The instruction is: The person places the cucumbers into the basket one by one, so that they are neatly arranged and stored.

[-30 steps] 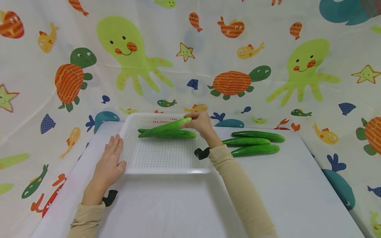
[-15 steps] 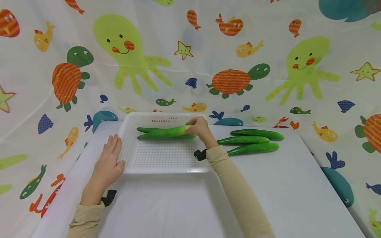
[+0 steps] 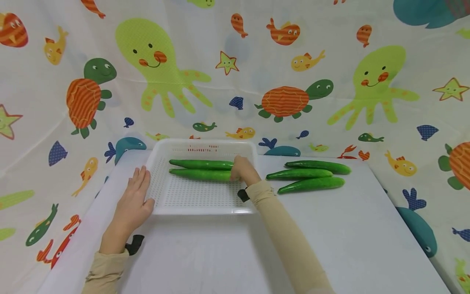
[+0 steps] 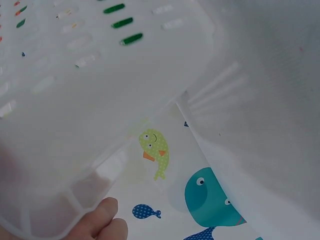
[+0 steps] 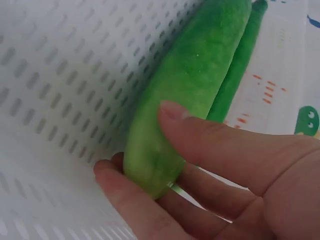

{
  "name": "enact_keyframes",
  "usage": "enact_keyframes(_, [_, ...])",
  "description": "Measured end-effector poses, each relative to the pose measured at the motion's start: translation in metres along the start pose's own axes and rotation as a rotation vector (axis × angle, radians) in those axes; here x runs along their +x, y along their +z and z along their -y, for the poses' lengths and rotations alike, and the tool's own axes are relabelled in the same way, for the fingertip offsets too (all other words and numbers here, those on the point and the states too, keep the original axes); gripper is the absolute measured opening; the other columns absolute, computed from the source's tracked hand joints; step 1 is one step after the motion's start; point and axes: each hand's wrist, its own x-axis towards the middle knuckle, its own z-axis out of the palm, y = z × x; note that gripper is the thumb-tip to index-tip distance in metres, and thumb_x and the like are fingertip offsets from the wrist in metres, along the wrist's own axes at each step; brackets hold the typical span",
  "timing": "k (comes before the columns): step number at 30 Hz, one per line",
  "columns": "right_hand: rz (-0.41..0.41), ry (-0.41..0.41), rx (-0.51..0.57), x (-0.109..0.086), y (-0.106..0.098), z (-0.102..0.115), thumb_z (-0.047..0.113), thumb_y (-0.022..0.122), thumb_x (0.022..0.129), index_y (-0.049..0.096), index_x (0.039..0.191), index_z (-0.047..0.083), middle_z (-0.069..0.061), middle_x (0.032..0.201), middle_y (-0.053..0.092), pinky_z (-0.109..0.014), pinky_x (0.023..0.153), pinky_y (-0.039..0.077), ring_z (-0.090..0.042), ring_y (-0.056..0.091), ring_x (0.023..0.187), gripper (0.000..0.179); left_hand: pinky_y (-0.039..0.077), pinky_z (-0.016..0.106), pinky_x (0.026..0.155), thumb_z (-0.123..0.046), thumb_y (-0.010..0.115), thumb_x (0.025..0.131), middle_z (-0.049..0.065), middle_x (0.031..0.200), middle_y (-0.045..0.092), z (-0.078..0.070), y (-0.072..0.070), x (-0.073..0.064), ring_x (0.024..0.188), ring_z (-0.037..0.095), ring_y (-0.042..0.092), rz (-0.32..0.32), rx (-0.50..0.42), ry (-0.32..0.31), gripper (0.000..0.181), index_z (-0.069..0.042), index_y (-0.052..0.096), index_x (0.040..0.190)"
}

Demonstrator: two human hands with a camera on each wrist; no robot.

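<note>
The right hand (image 3: 245,170) pinches the pale end of a light green cucumber (image 3: 202,175) – thumb laid over the top, fingers curled around the side and beneath. That cucumber lies in a white perforated basket (image 3: 198,199), stretched along the nine-to-three line, its gripped end toward three o'clock. Just beside it, at twelve o'clock, a darker cucumber (image 3: 201,164) lies nearly parallel in the same basket; its three o'clock end is hidden behind the hand in the head view.

The left hand (image 3: 133,200) is at the basket's nine o'clock side, fingers straight and together, thumb a little apart, set against the outer wall – it has nothing clasped.

Outside the basket, at three o'clock, three more cucumbers (image 3: 301,174) lie close together on the white table (image 3: 220,253). Toward twelve o'clock hangs a white sheet (image 3: 227,36) printed with octopuses, turtles and fish. Beige sleeves (image 3: 288,237) cover both forearms.
</note>
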Motion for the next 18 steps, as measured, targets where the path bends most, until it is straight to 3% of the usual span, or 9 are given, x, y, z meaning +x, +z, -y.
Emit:
enact_keyframes(4, [-0.031, 0.010, -0.031, -0.008, 0.000, 0.003, -0.002, 0.077, 0.080, 0.053, 0.130, -0.005, -0.018, 0.124, 0.058, -0.031, 0.072, 0.058, -0.028, 0.061, 0.099, 0.056, -0.001, 0.046, 0.121, -0.004, 0.049, 0.083, 0.028, 0.161, 0.012, 0.000, 0.000, 0.000, 0.150, 0.040, 0.004, 0.002, -0.002, 0.000, 0.074, 0.016, 0.022, 0.149])
enact_keyframes(11, [-0.046, -0.043, -0.115, -0.016, -0.006, 0.003, 0.002, 0.075, 0.083, 0.053, 0.129, -0.006, -0.018, 0.120, 0.059, -0.032, 0.075, 0.057, -0.026, 0.060, 0.093, 0.051, 0.000, 0.047, 0.121, -0.004, 0.048, 0.083, 0.029, 0.160, 0.013, -0.002, -0.001, 0.001, 0.150, 0.039, 0.005, -0.006, -0.004, 0.006, 0.073, 0.016, 0.023, 0.148])
enact_keyframes(18, [-0.042, -0.144, -0.151, -0.029, -0.031, 0.007, 0.010, 0.075, 0.085, 0.065, 0.113, -0.005, -0.016, 0.110, 0.067, -0.036, 0.079, 0.056, -0.025, 0.062, 0.089, 0.033, -0.002, 0.046, 0.121, -0.004, 0.048, 0.084, 0.027, 0.162, 0.009, -0.002, -0.002, -0.001, 0.151, 0.039, 0.002, 0.017, 0.000, -0.015, 0.074, 0.015, 0.020, 0.150])
